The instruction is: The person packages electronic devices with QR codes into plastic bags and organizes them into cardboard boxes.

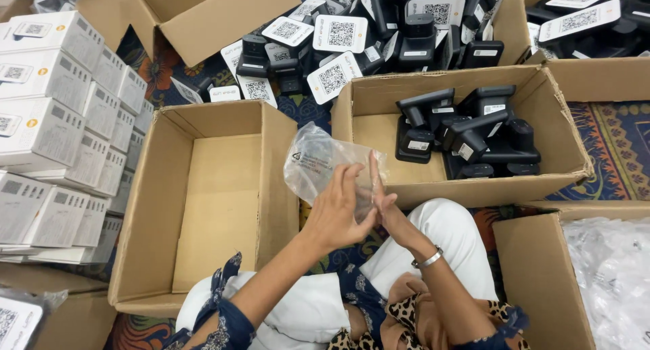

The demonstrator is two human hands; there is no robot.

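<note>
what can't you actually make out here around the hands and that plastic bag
Head view only:
- Clear plastic bag: whether anything is inside; crumpled film and glare hide it.
- Right hand: palm, edge-on behind the left hand.
- Box of bags: cut off by the frame's right edge.
- Black devices: lower ones buried.

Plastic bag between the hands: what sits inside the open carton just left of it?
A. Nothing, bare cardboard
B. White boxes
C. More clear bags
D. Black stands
A: the carton left of the bag shows only bare cardboard; both the left hand and right hand are on the bag.
</note>
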